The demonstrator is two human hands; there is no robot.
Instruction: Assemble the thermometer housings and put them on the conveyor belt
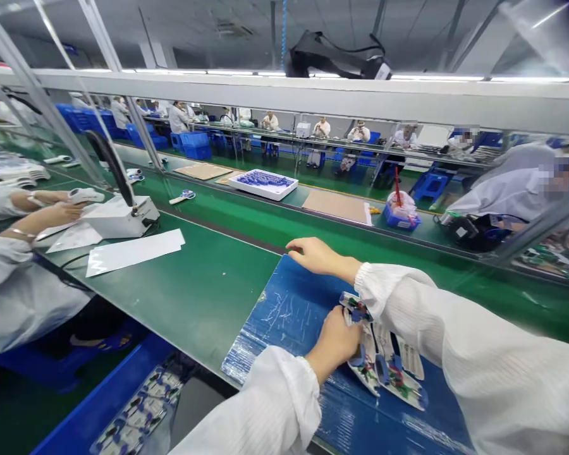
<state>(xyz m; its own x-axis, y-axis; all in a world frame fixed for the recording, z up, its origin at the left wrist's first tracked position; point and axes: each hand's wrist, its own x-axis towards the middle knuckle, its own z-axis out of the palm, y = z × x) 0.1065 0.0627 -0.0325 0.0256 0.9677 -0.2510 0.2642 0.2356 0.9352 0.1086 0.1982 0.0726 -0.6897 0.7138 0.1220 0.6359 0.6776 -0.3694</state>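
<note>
A blue mat [289, 316] lies on the green bench in front of me. My left hand [336, 341] is closed on a fanned stack of packaged blue-handled items [384, 363] that rests on the mat. My right hand [315, 254] reaches across to the mat's far left corner, palm down, fingers bent over its edge. Both arms wear white sleeves.
To my left a co-worker in white [14, 278] works at a white machine [121, 215] beside a white sheet [133, 251]. A blue bin [137, 411] of packaged items sits below the bench. Across the green conveyor [275, 221] stand a white tray [263, 183], cardboard [336, 205], and a blue basket [399, 215].
</note>
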